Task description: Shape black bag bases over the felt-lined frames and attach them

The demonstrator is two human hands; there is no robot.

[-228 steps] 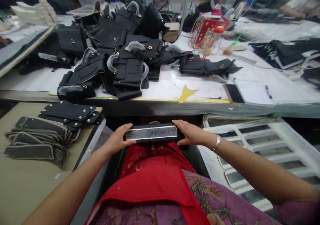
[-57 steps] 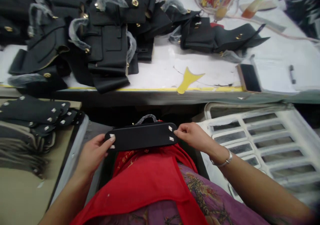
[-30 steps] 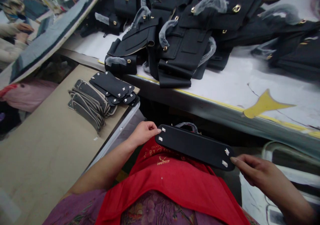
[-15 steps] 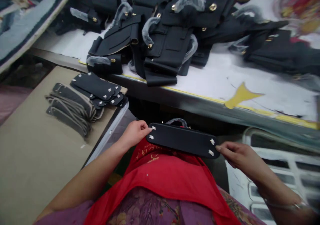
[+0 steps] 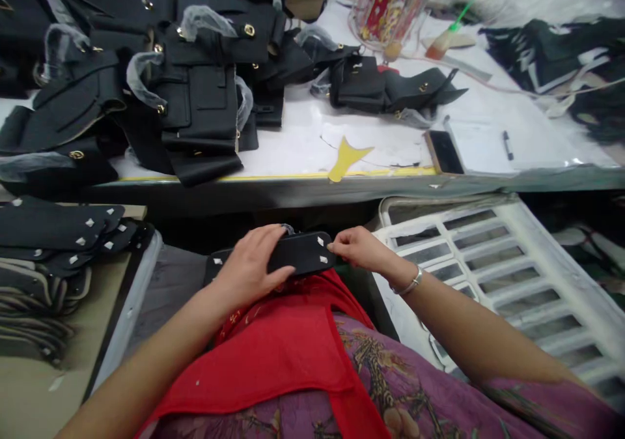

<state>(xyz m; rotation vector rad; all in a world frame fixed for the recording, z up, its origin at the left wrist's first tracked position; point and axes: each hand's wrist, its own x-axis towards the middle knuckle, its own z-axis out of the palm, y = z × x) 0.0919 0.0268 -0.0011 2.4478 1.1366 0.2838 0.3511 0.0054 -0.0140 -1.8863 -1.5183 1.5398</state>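
A long black leather bag panel with rounded ends lies over the lap, above the red apron. Small studs with white wrapping show near its corners. My left hand rests across its left part, fingers stretched out and thumb apart, covering much of it. At the right end my right hand pinches the edge between thumb and fingers. Just behind the panel a bit of a plastic-wrapped handle peeks out; what it belongs to is hidden.
Similar black panels are stacked on the brown board at left. Black handbags crowd the white worktable, which also bears a yellow cutout, a phone and a pen. A white slatted plastic chair stands at right.
The view has swung right. My left hand has gone from pinching the panel's left end to lying over it. The panel is nearer the lap; my right hand still pinches its right end.
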